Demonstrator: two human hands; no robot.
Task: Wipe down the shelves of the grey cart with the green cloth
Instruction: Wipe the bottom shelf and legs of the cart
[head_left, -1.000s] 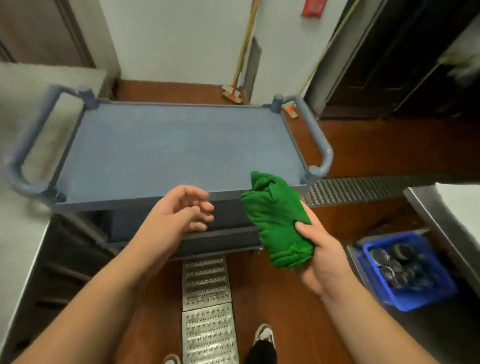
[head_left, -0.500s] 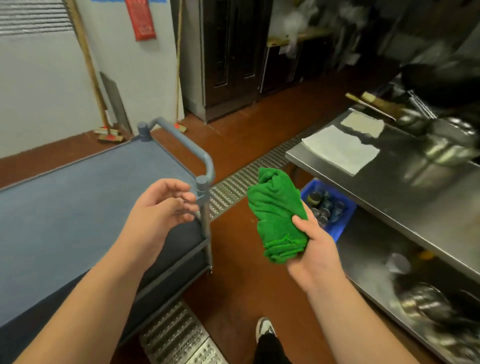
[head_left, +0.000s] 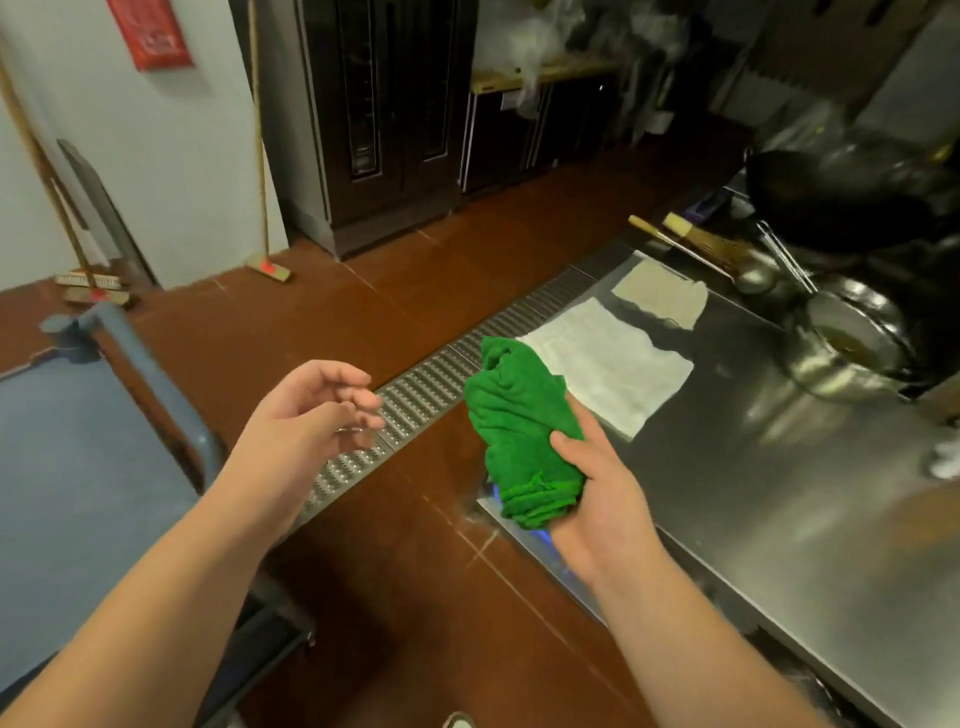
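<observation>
The green cloth (head_left: 519, 431) is bunched up in my right hand (head_left: 597, 493), which grips it over the near corner of a steel counter. My left hand (head_left: 306, 421) hovers in the air with loosely curled fingers and holds nothing; it is to the right of the grey cart (head_left: 67, 467). Only the cart's right part shows at the left edge, with its top shelf and tubular handle (head_left: 150, 379). The lower shelves are mostly hidden.
A steel counter (head_left: 779, 493) fills the right side, bearing a white cloth (head_left: 608, 374), a beige cloth (head_left: 660, 293), bowls and a wok. A metal floor drain grate (head_left: 426, 400) runs diagonally across the brown floor. Brooms (head_left: 93, 291) lean on the far wall beside dark cabinets.
The view has swung to the right, away from the cart and toward the steel counter. Both hands keep their poses; the green cloth stays in my right hand.
</observation>
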